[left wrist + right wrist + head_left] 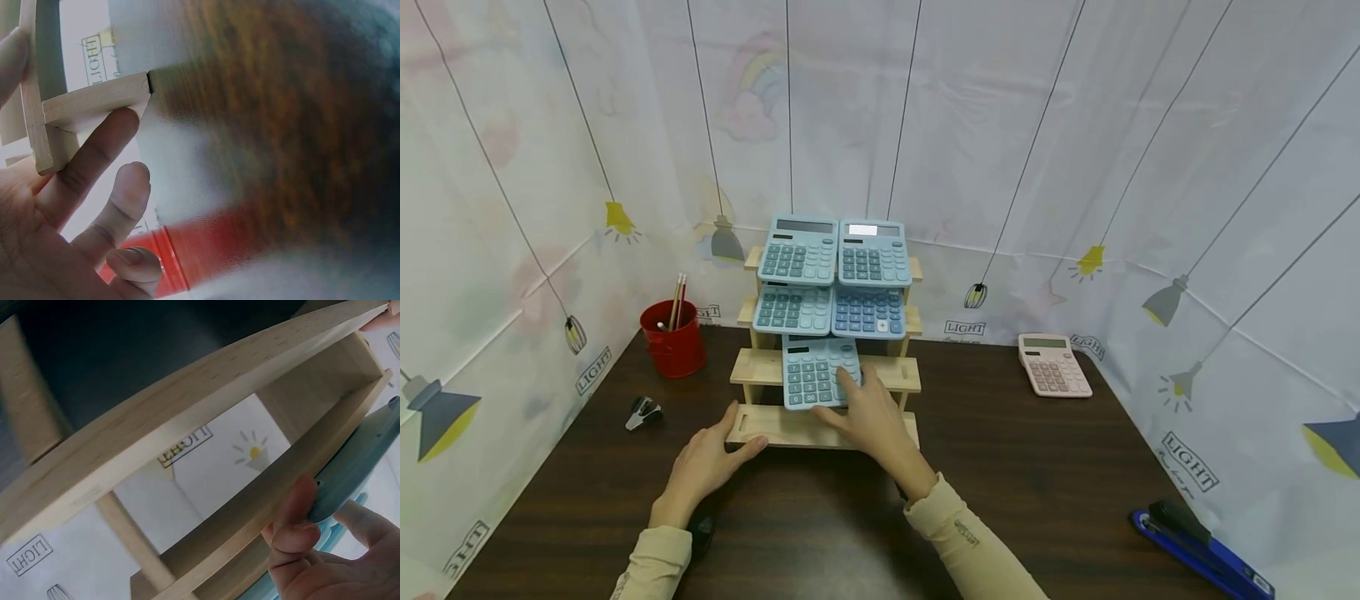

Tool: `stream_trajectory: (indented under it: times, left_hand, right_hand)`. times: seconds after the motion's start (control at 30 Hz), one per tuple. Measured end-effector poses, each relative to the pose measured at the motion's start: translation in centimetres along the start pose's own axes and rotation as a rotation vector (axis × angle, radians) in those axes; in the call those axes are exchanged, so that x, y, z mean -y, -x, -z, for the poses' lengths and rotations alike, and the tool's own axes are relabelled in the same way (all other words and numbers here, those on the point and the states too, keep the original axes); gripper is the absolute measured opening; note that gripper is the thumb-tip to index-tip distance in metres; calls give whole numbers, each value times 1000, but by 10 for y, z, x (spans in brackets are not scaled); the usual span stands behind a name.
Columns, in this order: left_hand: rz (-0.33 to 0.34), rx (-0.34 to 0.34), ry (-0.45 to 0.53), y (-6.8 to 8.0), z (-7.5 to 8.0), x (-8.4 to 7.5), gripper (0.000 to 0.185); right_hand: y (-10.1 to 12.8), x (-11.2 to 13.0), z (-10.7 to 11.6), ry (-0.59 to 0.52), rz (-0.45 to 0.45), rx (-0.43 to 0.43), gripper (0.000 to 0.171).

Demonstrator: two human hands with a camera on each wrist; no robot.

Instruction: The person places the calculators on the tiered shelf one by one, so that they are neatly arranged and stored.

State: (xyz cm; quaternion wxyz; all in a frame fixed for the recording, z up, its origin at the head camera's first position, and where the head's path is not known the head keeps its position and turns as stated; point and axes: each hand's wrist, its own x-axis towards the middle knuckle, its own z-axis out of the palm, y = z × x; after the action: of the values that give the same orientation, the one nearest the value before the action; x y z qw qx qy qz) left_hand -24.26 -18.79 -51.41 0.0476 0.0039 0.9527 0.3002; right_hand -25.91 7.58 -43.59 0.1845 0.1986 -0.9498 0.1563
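Five blue calculators sit on a stepped wooden rack [891, 372] at 12 o'clock on the dark table [1037, 483] in the head view: two on the top step, two on the second, and one blue calculator [815, 371] alone on the third. The right hand [868, 414] lies over that calculator's lower right corner, fingers spread across its keys. The left hand [703, 461] rests at the rack's bottom left corner, thumb touching the lowest step. A red pencil cup [673, 337] stands at 10 o'clock, a small black stapler [643, 412] at 9 o'clock, a pink calculator [1054, 364] at 2 o'clock, and a blue stapler [1198, 546] at 4 o'clock.

Left wrist view: the open left hand has straight fingers [94, 159] against the rack's corner joint, with the red cup blurred below.

Right wrist view: from beneath the steps, the right thumb and fingers pinch the blue calculator's lower edge.

Seating it well probably means steadying the rack with the left hand while sliding the calculator square against the step's lip, leaving room beside it.
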Motion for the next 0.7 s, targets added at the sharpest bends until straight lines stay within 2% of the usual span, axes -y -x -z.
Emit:
stream_trajectory:
  times: [0.33,0.7]
  left_hand:
    - [-23,-13,1,-2,1,0,111]
    - [-34,-19,0,0,0,0,109]
  right_hand:
    - [-15,13,-12,0,29,-32,61]
    - [-26,30,-24,54,13,-58,61]
